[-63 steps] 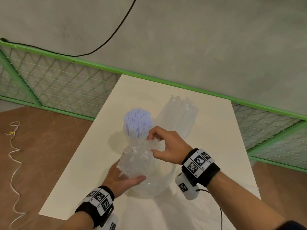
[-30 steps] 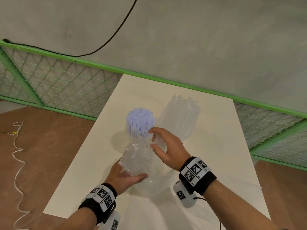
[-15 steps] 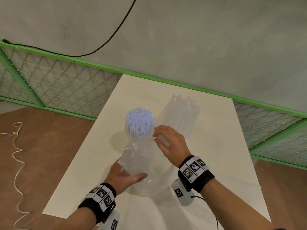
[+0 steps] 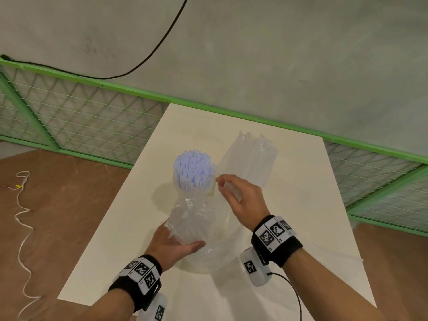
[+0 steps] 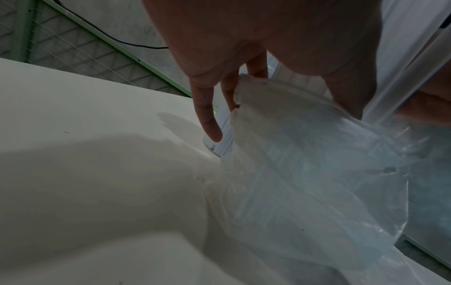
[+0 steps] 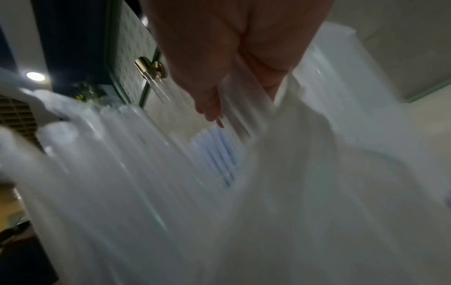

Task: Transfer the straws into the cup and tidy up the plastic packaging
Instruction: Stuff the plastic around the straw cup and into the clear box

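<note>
Left hand [image 4: 172, 245] cupped, gripping; right hand [image 4: 240, 198] raised, fingers loosely curled.

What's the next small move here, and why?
Probably draw the right hand back toward the body, peeling the plastic packaging down off the straws. The straw tops already stand bare, bunched upright, while crumpled film wraps their lower part. The left hand grips the wrapped base on the table, and the right hand seems to pinch film beside the bundle.

Head camera looks down over the table [image 4: 289, 205]; both wrist cameras peer close along the fingers.
</note>
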Demonstrator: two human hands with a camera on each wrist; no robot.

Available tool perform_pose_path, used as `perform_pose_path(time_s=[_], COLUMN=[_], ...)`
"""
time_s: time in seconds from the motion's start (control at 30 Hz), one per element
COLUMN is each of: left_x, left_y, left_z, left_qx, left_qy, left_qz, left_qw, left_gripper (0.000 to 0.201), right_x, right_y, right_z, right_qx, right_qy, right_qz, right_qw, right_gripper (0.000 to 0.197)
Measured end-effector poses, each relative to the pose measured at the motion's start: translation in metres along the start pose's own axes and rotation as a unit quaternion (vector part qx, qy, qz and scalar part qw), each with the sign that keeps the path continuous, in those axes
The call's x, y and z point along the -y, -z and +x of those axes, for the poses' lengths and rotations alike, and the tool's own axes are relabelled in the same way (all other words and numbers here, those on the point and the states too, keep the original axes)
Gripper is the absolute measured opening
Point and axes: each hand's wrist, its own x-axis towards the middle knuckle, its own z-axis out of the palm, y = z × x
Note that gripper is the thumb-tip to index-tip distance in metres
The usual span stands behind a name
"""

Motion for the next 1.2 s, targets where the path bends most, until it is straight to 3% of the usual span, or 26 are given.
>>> perform_pose_path(time_s=[0.3,0.47,0.57,0.63,0.73,0.83,0.93,1.0,1.2], left_x=[-0.002,0.003,0.001,0.002,0.003,0.004,0.006,0.007,0.009], left_y=[0.001,0.005,0.005,0.005,0.005,0.004,0.005,0.007,0.006], left_z=[0.001,0.004,0.004,0.004,0.004,0.005,0.006,0.006,0.008], left_qx=[0.001,0.012,0.008,0.007,0.003,0.011,0.021,0.026,0.017], left_qy=[0.006,0.011,0.007,0.006,0.015,0.018,0.006,0.009,-0.004], left_qz=[0.032,0.057,0.072,0.068,0.062,0.048,0.027,0.035,0.038], left_qw=[0.999,0.998,0.997,0.998,0.998,0.999,0.999,0.999,0.999], left_gripper=[0.061,0.082,0.071,0.069,0.068,0.060,0.074,0.084,0.082], right_x=[0.037,0.073,0.084,0.071,0.030,-0.006,-0.028,-0.036,-0.062], right_y=[0.053,0.122,0.157,0.162,0.149,0.129,0.113,0.106,0.079], right_z=[0.032,0.057,0.073,0.086,0.102,0.108,0.109,0.111,0.103], right_qx=[-0.097,-0.182,-0.221,-0.227,-0.190,-0.105,-0.044,-0.017,0.155], right_qy=[-0.004,0.059,0.106,0.092,0.036,-0.027,-0.016,0.012,0.021], right_qz=[0.120,0.207,0.201,0.200,0.180,0.126,-0.050,-0.162,-0.296], right_qw=[0.988,0.959,0.948,0.949,0.965,0.986,0.998,0.987,0.942], right_gripper=[0.032,0.034,0.034,0.034,0.035,0.034,0.033,0.033,0.050])
